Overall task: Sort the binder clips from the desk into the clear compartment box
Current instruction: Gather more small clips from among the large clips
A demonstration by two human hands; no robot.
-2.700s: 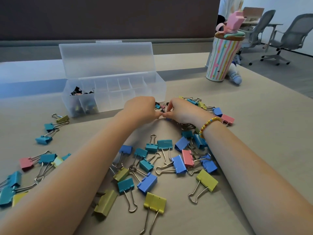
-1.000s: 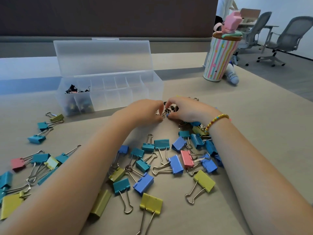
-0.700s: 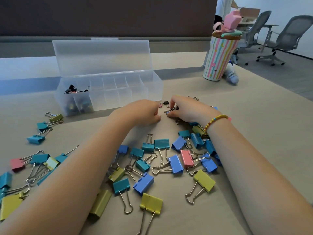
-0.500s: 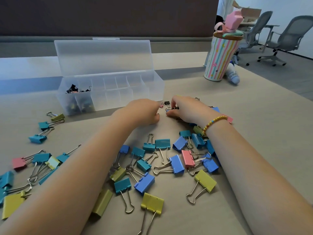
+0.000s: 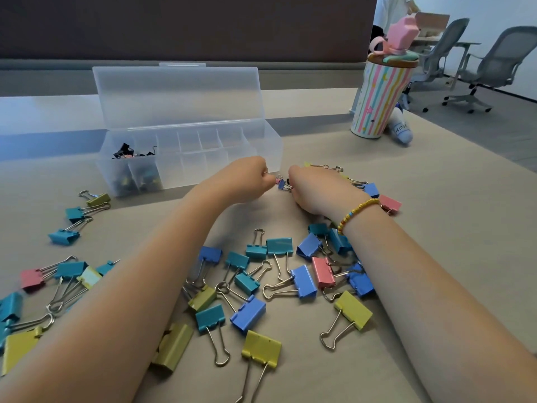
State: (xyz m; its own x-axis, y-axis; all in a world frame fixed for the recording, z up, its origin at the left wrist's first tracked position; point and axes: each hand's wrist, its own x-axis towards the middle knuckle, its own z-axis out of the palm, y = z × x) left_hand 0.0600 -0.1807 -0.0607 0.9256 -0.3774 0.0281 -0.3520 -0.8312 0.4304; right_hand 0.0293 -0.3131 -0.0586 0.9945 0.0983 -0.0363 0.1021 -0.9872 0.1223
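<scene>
Pink tiny clip [image 5: 277, 180] now pinched by left hand [image 5: 247, 181]; right hand [image 5: 312, 190] grips small clips [image 5: 283, 185].

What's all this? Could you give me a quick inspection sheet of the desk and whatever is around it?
Surface: beige desk.
Job's things: box, lid up, small clips in its left compartments; coloured clips scattered on the desk.
Clutter: striped cup, small bottle behind it.
Hands: left hand and right hand both curled at tiny clips near the box.
Cables: nothing seen.
Surroundings: office chairs, dark partition.
</scene>
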